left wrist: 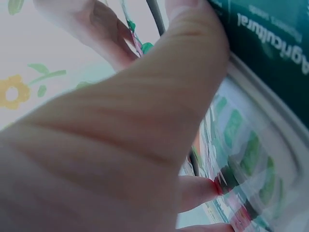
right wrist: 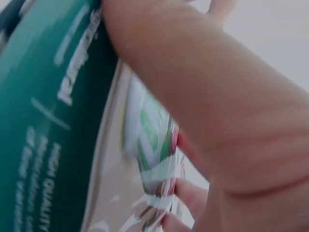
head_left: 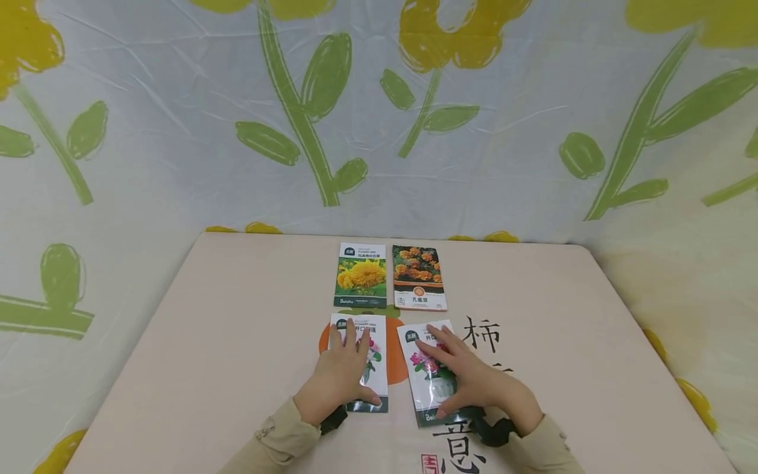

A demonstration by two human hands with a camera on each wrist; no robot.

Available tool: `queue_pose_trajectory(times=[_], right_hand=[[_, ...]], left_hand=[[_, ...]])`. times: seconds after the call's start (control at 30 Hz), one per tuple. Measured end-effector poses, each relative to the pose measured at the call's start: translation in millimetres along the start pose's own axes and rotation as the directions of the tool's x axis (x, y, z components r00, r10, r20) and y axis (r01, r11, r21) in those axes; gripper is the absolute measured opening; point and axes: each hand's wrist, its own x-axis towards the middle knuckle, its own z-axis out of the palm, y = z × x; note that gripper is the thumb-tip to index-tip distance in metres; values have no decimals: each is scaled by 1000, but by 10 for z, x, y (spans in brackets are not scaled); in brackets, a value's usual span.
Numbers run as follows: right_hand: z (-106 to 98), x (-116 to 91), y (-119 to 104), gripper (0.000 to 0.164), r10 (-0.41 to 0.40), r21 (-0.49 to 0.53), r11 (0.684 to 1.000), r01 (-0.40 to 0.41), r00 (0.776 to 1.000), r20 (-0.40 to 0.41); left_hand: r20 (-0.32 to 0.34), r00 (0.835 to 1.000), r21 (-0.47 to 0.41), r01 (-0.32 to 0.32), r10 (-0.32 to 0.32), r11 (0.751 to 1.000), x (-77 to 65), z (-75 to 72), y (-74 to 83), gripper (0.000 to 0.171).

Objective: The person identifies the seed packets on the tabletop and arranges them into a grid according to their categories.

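Note:
Two matching flower seed packets with pink blooms and dark green bottom bands lie side by side at the near middle of the table. My left hand (head_left: 339, 374) rests on the left packet (head_left: 377, 368), fingers spread over its upper part and thumb at the bottom band. On the right packet (head_left: 422, 388), which is turned slightly askew, my right hand (head_left: 474, 376) lies with fingers extended across the picture and thumb near the lower edge. Both wrist views show a thumb against a green band: the left packet's (left wrist: 270, 43) and the right packet's (right wrist: 43, 125).
Beyond them lie a yellow sunflower seed packet (head_left: 360, 282) and an orange marigold packet (head_left: 418, 278), side by side. The pale pink tablecloth (head_left: 237, 342) bears an orange fruit print and black characters (head_left: 481, 334). A flower-print curtain (head_left: 474, 191) surrounds the table.

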Motion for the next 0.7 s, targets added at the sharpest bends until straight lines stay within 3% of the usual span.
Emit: queue_pose_trajectory(times=[0.7], right_hand=[[132,126,-120,108,83,-81,993,-89,993,-83]], left_hand=[[-6,1000,-30,-14,14,999,-26,-34,-13,121]])
